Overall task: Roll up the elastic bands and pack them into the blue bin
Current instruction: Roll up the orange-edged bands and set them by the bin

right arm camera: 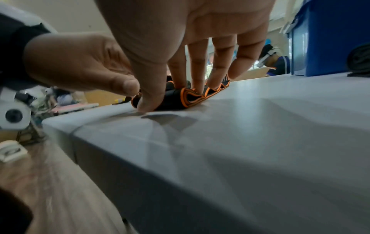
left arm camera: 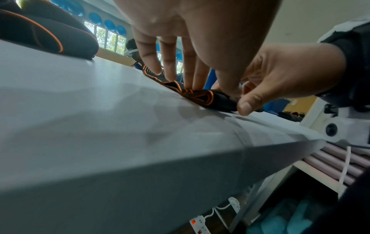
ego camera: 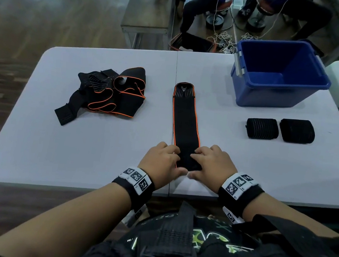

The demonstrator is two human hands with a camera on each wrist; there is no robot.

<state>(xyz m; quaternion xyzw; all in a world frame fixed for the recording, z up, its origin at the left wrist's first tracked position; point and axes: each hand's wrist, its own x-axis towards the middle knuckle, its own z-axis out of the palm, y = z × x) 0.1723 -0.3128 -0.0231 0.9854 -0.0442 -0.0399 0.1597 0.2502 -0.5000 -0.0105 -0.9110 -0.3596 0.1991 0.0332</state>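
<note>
Orange-edged band under both hands' curled fingers, its small rolled end (wrist views only) pinched.

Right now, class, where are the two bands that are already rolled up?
In the head view, the two rolled bands lie side by side on the table's right side, just in front of the blue bin, not inside it.

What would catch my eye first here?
Two bare hands, left hand and right hand, rolling the near end of a long black band with orange edging. An open blue bin stands far right, two finished black rolls before it; a tangled pile of bands waits left.
</note>
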